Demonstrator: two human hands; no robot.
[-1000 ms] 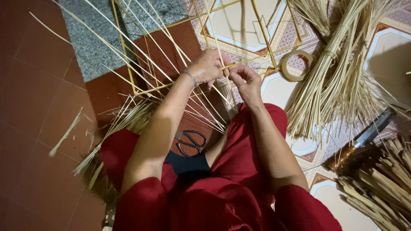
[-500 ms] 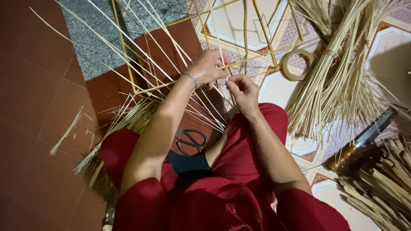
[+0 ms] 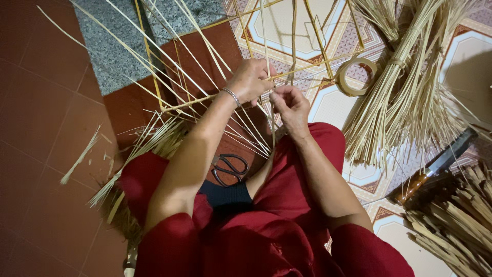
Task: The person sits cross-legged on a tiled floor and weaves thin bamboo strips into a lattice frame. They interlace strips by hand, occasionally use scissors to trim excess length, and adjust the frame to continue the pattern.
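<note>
Above a red-trousered lap, the left hand [image 3: 249,79] grips a yellow bamboo frame [image 3: 205,99] while the right hand [image 3: 289,102] pinches a thin bamboo strip [image 3: 272,123] beside it; scissors [image 3: 229,168] lie below.

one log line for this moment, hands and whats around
left hand: gripping frame | right hand: pinching strip | scissors on lap | tape roll, straw bundle on floor

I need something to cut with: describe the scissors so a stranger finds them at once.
Start at the person's red-clothed lap. Between the knees, below the left forearm, the scissors lie on the floor. Their dark looped handles stand out from the pale straw strips around them.
</note>
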